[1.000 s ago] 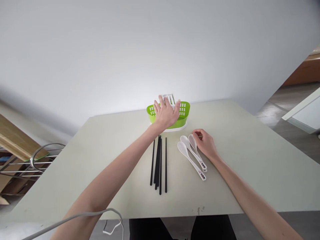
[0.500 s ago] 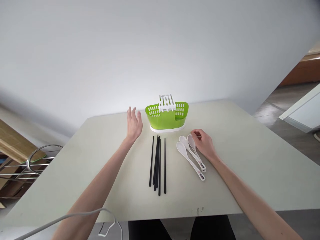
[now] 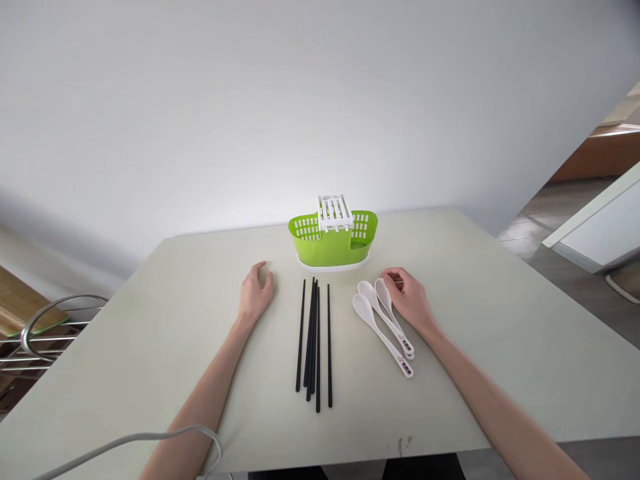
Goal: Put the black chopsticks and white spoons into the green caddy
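My left hand (image 3: 256, 292) rests on the table left of the chopsticks, holding nothing, fingers loosely bent and thumb apart. Several black chopsticks (image 3: 313, 340) lie lengthwise in the middle, most bunched together and one apart on each side. To their right are three white spoons (image 3: 383, 327), bowls pointing away from me and printed handle ends towards me. My right hand (image 3: 407, 297) lies beside the rightmost spoon's bowl, its fingers curled in towards the thumb with nothing seen in them. Beyond the chopsticks stands a green utensil basket (image 3: 333, 250) with a white slatted top and white base.
The pale table (image 3: 500, 333) meets a plain wall (image 3: 320, 100) at the back. A grey cable (image 3: 150, 437) crosses over my left forearm at the lower left. A metal rack (image 3: 50, 333) stands beyond the table's left edge. A white panel (image 3: 600, 207) is off to the right.
My left hand has come down and back from beside the basket to the table near the chopsticks. My right hand stays by the spoons. The view has shifted slightly.
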Demonstrator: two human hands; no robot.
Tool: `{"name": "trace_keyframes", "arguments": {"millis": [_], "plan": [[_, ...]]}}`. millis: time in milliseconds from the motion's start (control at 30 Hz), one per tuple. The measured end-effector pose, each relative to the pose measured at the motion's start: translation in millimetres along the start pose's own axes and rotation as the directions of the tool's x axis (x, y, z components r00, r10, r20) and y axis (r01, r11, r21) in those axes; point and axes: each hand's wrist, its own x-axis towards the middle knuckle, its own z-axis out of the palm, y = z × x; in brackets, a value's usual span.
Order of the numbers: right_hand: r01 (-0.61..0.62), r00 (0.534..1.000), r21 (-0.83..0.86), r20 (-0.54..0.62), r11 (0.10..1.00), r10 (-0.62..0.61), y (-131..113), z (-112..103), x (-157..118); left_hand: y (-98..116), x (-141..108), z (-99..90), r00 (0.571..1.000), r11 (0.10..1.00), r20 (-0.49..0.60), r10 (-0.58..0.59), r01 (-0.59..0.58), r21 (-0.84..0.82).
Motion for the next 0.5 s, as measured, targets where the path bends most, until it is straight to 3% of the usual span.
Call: {"name": "trace_keyframes", "arguments": {"millis": [333,400,500], "plan": [[-0.002,1.000,-0.016,0.006,1.000,0.002,-0.9,0.9,-3.3,7.7,-7.6,-7.1,0.997,0.953,0.019,-0.081,0.083,-0.291],[0.042,0.999,-0.047,-0.032,0.998,-0.044,-0.2,1.5,-3.4,9.5,-8.4,-8.3,0.993,0.938,0.049,-0.107,0.118,-0.327],[0.196,0.974,-0.138,-0.088,0.971,-0.209,-4.0,1.3,0.9,10.4,-8.5,-9.5,0.989,0.930,0.077,-0.125,0.144,-0.337]]}}
